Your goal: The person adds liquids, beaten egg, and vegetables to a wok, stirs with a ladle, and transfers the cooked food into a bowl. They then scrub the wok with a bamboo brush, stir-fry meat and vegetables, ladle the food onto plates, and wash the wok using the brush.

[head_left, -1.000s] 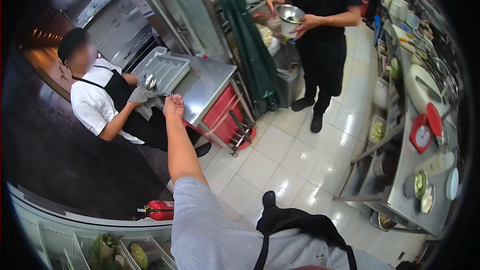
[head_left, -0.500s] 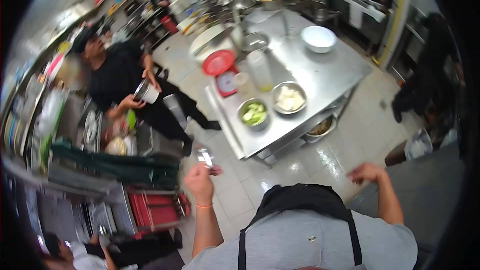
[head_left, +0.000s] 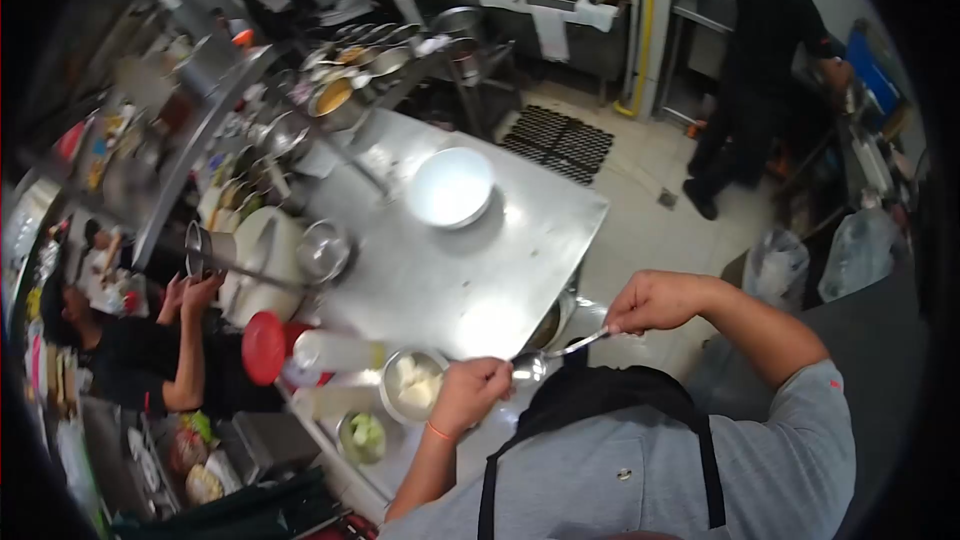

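In front of my chest is a shiny metal spoon (head_left: pixel 530 368). My right hand (head_left: pixel 655 302) is closed on the end of its handle. My left hand (head_left: pixel 470 395), with an orange band at the wrist, is closed at the rounded metal end, fingertips against its edge. Beyond my left hand stands a metal bowl (head_left: pixel 388 392) with pale white pieces. Close by, a smaller bowl holds green cut pieces (head_left: pixel 366 437). A clear squeeze bottle (head_left: pixel 335 353) appears tilted beside a red scale pan (head_left: pixel 263 347).
A steel table (head_left: pixel 400 275) spreads ahead, bearing a large white bowl (head_left: pixel 451 187) and a metal bowl (head_left: pixel 325 251). At left, a co-worker holds a metal container (head_left: pixel 209 248). Another person (head_left: pixel 770 50) stands at right. A black mat (head_left: pixel 557 144) lies on the floor.
My view has swung right and closer to the table. My hands have come together; the right now grips the spoon's handle. The co-worker at left has raised the container.
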Demonstrator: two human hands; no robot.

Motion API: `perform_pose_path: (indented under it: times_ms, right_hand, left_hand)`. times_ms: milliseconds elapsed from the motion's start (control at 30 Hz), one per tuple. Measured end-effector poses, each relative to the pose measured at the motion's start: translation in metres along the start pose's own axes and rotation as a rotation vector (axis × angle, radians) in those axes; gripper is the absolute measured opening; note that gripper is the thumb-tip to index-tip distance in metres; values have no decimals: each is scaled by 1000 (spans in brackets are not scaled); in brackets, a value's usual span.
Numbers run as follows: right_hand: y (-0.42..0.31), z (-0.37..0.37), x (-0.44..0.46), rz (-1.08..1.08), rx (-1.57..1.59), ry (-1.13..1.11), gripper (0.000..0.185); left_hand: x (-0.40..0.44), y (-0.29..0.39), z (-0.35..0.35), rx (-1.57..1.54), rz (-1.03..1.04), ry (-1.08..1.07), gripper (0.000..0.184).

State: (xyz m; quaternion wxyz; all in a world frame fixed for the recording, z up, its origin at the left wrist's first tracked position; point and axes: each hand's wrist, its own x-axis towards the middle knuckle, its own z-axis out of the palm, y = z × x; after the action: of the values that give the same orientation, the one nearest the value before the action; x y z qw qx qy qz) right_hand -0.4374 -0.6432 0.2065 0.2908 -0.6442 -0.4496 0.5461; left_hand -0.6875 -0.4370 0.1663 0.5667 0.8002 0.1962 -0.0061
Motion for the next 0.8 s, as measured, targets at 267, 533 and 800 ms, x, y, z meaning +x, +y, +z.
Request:
perform_pose_path:
  times_ms: [267,533,800]
  right_hand:
    - [84,-168,-97,316,297,876,17]
    - [371,-266,-131,512,348,1488,19]
    - [326,-605,62,55,25,1400,28]
  left_hand:
    - [295,112,27,336,505,40,32]
    - [503,132,70,257,182,-217,40]
    - [618,20,52,605,-393,-168,55]
